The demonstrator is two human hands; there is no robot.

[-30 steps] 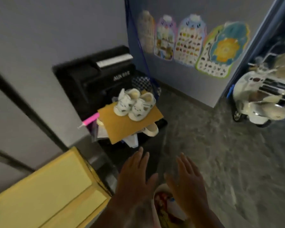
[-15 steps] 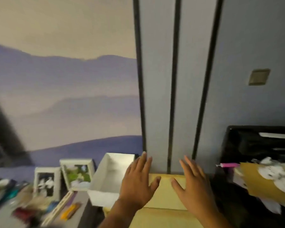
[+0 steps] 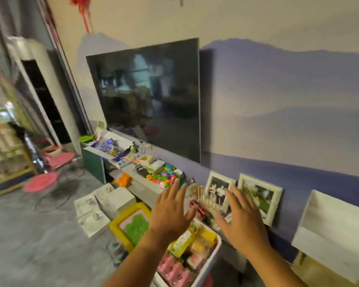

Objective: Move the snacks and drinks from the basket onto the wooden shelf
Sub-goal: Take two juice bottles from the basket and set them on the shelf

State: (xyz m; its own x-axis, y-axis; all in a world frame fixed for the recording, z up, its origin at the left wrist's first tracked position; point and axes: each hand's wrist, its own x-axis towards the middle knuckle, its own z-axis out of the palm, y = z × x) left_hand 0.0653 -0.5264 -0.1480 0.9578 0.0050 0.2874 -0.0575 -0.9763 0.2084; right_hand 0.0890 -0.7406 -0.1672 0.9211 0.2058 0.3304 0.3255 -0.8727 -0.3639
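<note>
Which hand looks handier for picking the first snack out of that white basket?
Probably the left hand. It hovers open right above the white basket, near the yellow-green bottle. The right hand, also open, hovers beyond the basket's rim, before the photo frames.

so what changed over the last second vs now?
The view swung left: from the shoes on the black cabinet, past the yellow box, to the TV wall. The white basket of snacks now sits below the hands. Nothing gripped or released. Left hand and right hand stayed open, fingers spread, empty.
</note>
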